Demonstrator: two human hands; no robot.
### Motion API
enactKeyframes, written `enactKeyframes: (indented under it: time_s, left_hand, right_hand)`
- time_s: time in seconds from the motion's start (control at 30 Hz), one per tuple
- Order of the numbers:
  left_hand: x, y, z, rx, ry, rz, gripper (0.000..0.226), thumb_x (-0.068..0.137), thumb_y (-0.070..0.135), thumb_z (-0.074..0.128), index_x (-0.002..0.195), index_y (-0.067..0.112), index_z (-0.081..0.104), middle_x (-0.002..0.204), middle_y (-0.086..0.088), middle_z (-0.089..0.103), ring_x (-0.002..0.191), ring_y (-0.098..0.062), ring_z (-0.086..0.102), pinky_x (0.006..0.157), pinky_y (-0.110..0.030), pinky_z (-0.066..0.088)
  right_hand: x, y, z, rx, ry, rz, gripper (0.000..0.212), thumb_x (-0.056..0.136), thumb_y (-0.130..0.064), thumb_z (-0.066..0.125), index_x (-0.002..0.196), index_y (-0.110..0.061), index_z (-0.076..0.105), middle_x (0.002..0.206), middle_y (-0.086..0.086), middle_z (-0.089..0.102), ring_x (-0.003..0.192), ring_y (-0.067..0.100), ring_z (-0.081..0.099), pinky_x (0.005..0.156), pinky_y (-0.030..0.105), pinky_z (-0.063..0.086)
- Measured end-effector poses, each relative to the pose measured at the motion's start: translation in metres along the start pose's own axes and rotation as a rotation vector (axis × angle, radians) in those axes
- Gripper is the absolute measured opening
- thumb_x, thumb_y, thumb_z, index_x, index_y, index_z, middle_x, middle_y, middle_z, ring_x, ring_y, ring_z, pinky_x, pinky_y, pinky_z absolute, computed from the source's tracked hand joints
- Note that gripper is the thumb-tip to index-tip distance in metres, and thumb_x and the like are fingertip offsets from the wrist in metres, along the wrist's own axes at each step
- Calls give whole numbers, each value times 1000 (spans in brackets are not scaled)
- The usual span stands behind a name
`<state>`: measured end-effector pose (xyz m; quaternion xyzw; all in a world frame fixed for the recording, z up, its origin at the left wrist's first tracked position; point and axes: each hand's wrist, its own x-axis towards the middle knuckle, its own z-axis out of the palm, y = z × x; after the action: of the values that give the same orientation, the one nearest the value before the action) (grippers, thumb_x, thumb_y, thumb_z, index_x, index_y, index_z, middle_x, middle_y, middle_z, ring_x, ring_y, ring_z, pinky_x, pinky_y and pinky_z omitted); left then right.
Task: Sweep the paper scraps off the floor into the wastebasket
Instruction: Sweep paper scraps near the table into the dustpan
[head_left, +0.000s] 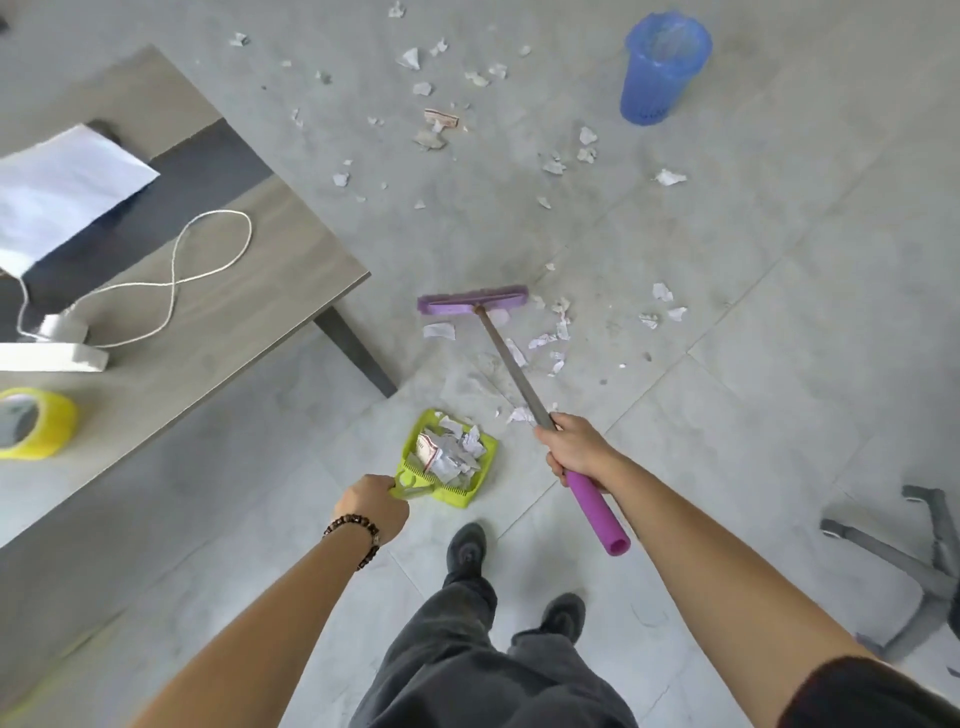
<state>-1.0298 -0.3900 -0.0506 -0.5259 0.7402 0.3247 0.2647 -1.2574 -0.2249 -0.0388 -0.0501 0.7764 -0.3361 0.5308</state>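
Purple broom (511, 353), head (472, 301) away-left, tight in right grip (576, 449); dustpan (465, 496) in left grip (371, 506).

We are counting one broom (474, 302), one dustpan (457, 493), one wastebasket (649, 88), one tape roll (52, 428). We are seeing dozens of paper scraps (410, 58).

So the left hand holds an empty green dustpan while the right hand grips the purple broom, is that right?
Not empty: the head view shows paper scraps in the dustpan. The left hand does hold it, and the right hand grips the broom.
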Motion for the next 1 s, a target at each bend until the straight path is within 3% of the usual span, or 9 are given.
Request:
enactKeyframes:
  time_s: [0.1,0.17,0.27,0.33,0.43,0.7,0.8,0.9,1.0]
  left_hand:
    - [14,-12,-12,28,12,-3,17,78,14,47,71,26,58,67,4,57,58,-18,53,47,-19,36]
    - [24,-17,-21,55,20,-9,16,78,14,46,72,25,56,69,4,58,56,-15,52,45,-19,36]
    - [39,-22,-32,90,15,-20,20,77,16,45,86,27,58,76,5,57,60,-15,52,45,-19,34]
    - [44,-24,-35,120,-8,-14,22,75,16,43,88,26,59,78,4,58,66,-18,56,47,-20,36]
    - [42,-23,-36,124,-37,8,20,74,13,43,82,26,56,81,4,61,75,-21,62,53,-22,43]
    - [39,-1,-30,137,-47,52,25,74,18,47,93,23,63,92,0,65,86,-25,64,75,-34,59]
    - [38,-2,-26,112,-34,35,27,74,16,47,94,25,63,93,0,66,86,-25,64,72,-32,58]
    - [37,-5,-24,103,-16,-5,29,75,15,47,96,26,64,90,2,63,85,-25,62,66,-27,50]
    - [35,-11,-22,96,5,-40,21,74,16,47,84,28,61,82,5,61,80,-23,61,60,-25,44]
  right_hand:
    - [39,-18,15,-144,8,44,28,98,-24,44,121,-10,53,61,11,56,41,20,49,45,28,51]
    - [58,-28,23,-386,17,71,34,101,-26,34,129,-15,48,76,14,60,41,23,52,44,25,47]
    - [68,-33,24,-695,51,110,50,101,-24,29,151,-26,30,105,15,56,62,27,53,58,26,44]
    - [62,-23,15,-767,25,161,53,99,-22,30,152,-30,28,97,9,50,59,24,48,53,26,41]
    - [35,7,-11,-662,0,283,46,100,-28,28,144,-30,42,80,7,50,46,20,43,39,21,35]
    - [-53,43,-41,-477,60,254,33,101,-36,33,128,-33,53,72,4,50,53,19,40,40,22,36]
    - [-37,27,-36,-378,66,228,31,100,-37,36,113,-22,60,66,8,48,47,20,40,44,26,39]
    - [7,5,-25,-316,75,196,32,99,-30,34,112,-12,57,64,10,50,41,21,42,43,25,40]
    - [46,-10,-14,-236,90,215,30,98,-23,33,104,-6,58,60,10,48,35,19,36,37,20,33]
